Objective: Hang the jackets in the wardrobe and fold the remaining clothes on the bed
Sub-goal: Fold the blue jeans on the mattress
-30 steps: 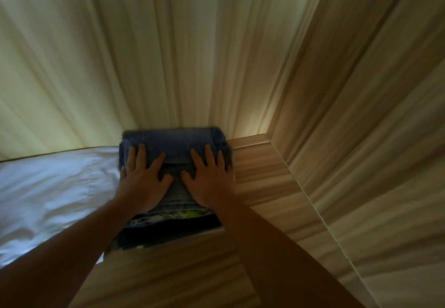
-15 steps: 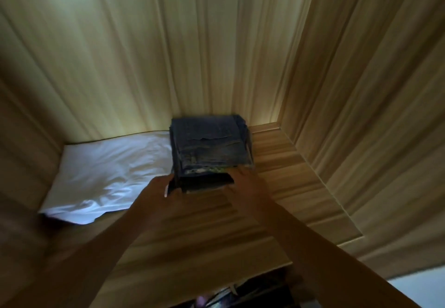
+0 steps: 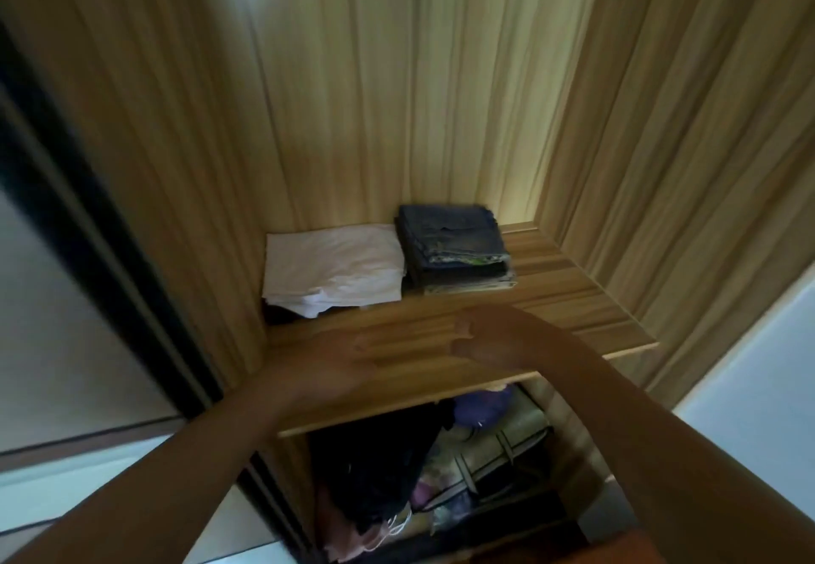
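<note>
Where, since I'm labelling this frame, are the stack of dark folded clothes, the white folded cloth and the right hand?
stack of dark folded clothes [image 3: 452,232]: head view, on the top denim piece.
white folded cloth [image 3: 335,265]: head view, middle of its top face.
right hand [image 3: 494,338]: head view, middle of the hand.

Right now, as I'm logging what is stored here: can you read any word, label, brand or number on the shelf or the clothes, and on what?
No text can be read anywhere.
Denim stack: no legible label; its green-patterned layer is too blurred to tell letters from pattern.
White folded cloth: plain, no print visible.
Dark clothes under the shelf: too dim and blurred to read.
</note>
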